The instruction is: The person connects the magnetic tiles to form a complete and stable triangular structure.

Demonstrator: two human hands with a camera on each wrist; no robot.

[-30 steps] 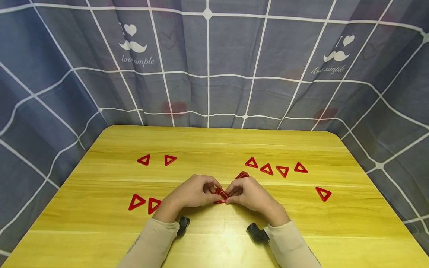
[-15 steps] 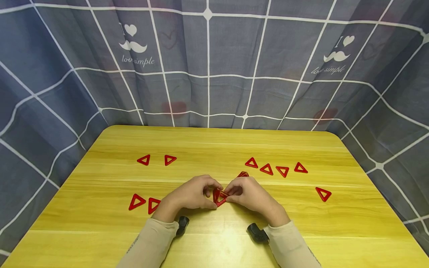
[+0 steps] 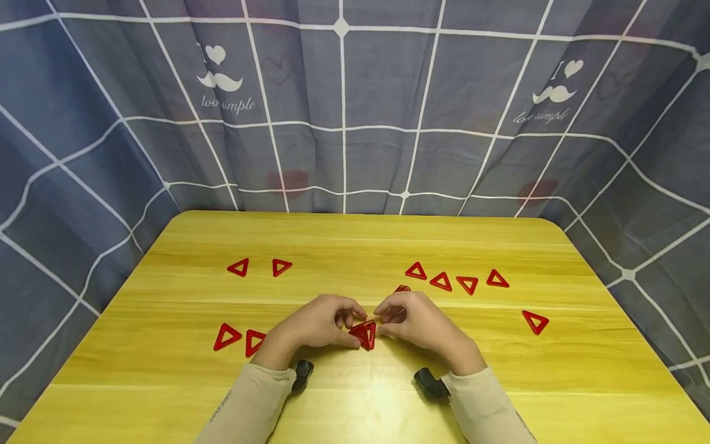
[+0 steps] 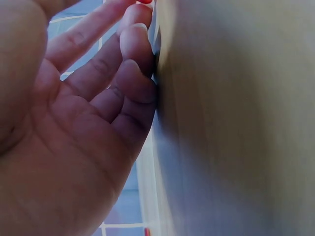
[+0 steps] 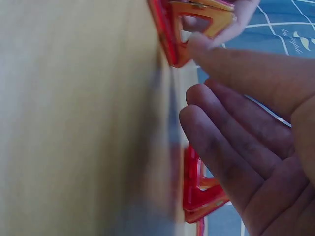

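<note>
The left grip is pinching the red triangles while the right grip, its hold unclear, is working beside them, light pressure probably best keeping edges aligned

Red triangles; yellow wood-grain table; blue-grey, white-gridded curtain.

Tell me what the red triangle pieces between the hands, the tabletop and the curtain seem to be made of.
Red triangle pieces: probably plastic, smooth and glossy, with bright edges and orange, translucent-looking parts in the right wrist view.
Tabletop: wood or wood-look laminate, slightly shiny; grain streaks and glare show.
Curtain: matte fabric, judging by its soft folds; the fibre is unclear.
</note>
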